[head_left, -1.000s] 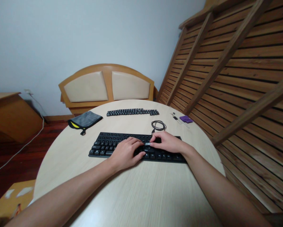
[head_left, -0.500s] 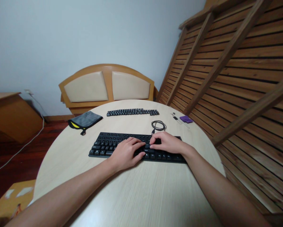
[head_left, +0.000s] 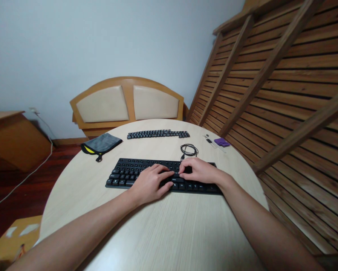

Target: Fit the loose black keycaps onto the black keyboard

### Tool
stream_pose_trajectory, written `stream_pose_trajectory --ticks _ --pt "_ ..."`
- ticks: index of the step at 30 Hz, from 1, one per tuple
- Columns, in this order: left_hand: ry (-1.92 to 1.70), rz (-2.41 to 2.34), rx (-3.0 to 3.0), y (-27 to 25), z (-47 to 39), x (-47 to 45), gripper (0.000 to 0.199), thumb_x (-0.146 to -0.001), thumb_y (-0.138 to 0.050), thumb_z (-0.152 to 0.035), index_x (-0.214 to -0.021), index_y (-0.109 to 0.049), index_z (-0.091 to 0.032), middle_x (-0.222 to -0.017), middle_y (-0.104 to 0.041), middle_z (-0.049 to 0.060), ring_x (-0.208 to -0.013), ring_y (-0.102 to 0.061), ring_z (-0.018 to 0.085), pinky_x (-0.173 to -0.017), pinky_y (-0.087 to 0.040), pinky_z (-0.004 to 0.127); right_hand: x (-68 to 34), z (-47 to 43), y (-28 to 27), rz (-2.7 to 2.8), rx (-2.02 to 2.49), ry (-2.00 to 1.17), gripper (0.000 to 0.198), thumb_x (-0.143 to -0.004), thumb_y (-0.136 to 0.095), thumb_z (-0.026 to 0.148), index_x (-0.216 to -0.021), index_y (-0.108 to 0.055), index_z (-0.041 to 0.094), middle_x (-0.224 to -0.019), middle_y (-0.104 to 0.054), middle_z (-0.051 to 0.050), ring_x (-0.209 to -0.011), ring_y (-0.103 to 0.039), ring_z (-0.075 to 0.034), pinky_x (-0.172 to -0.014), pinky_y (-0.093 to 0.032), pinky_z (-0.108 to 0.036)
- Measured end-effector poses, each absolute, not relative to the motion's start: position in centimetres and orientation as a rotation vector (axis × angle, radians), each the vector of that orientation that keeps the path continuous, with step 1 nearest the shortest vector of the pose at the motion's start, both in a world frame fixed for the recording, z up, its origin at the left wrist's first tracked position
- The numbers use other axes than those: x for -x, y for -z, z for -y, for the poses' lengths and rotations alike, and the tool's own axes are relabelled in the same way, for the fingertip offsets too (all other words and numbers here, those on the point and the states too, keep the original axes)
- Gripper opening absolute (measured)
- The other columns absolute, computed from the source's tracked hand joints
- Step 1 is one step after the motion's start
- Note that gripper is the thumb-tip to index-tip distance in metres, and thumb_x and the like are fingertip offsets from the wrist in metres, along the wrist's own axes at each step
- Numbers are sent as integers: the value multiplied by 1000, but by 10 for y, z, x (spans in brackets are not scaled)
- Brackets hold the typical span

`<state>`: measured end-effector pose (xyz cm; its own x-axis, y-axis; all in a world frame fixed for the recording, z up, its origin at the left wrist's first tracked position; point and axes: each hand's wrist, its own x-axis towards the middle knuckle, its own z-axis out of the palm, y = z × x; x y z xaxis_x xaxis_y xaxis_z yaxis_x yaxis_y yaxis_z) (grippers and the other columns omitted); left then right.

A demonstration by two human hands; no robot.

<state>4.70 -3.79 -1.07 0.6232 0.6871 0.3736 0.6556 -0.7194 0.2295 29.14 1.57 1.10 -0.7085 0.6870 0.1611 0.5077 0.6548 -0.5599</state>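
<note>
A black keyboard [head_left: 123, 177] lies flat on the round table [head_left: 169, 233]. Its front rows carry keycaps, while the rear rows show bare switch positions with the caps off. My left hand [head_left: 150, 182] rests over the middle of it, fingers spread, the index fingertip beside a wide keycap [head_left: 176, 174]. From the right, my right hand [head_left: 197, 170] pinches that keycap's right end between thumb and index finger. The keycap sits at the keyboard's surface; whether it is fully seated I cannot tell. My hands cover the keys beneath them.
Loose keycaps [head_left: 157, 134] stand in rows at the table's far side. Behind the keyboard lies a coiled black cable [head_left: 189, 149]. A grey cloth [head_left: 103, 143] is at the left; a purple cloth [head_left: 222, 142] and small tools [head_left: 211, 141] are at the right. Wooden slats [head_left: 284, 113] rise beside the table.
Both hands stay in nearly the same place. The wide keycap, slightly raised before, now looks a little lower and more level under my right fingertips.
</note>
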Motion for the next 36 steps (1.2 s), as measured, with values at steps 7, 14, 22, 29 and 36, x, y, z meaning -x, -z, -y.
stream_pose_trajectory --ticks 7,14,22,29,36 --pt "-676 -1146 -2771 10 38 -47 35 -97 -54 -37 -127 -65 -23 -120 -65 7 -110 -59 26 -96 -51 44 -289 -15 -11 2528 943 -682 2 -82 -71 21 -80 -71 20 -85 -72 -2 -86 -65 -19 -79 -46 -30" --pt "-646 -1142 -2779 8 39 -47 36 -97 -54 -37 -129 -64 -23 -120 -65 8 -111 -58 26 -96 -51 44 -291 -17 -10 2524 1006 -624 13 -88 -65 32 -85 -73 21 -87 -71 -4 -84 -65 -20 -79 -48 -32" --pt "-605 -1122 -2791 7 40 -48 39 -97 -53 -39 -130 -62 -21 -126 -62 10 -117 -56 28 -101 -49 46 -300 -22 1 2452 1250 -480 67 -82 -67 60 -136 -56 22 -135 -59 -14 -125 -53 -33 -107 -40 -49" --pt "-494 -1085 -2841 14 37 -44 53 -93 -59 -48 -137 -54 -20 -148 -49 12 -140 -38 35 -116 -31 57 -298 -22 1 2456 1385 -608 67 -79 -67 65 -131 -60 23 -133 -58 -14 -122 -55 -34 -105 -42 -50" --pt "-469 -1054 -2828 11 35 -44 55 -89 -63 -54 -133 -55 -22 -143 -51 14 -133 -46 36 -112 -32 60 -295 -22 -1 2434 1442 -664 67 -78 -70 62 -130 -59 21 -131 -58 -14 -121 -56 -34 -104 -42 -49"
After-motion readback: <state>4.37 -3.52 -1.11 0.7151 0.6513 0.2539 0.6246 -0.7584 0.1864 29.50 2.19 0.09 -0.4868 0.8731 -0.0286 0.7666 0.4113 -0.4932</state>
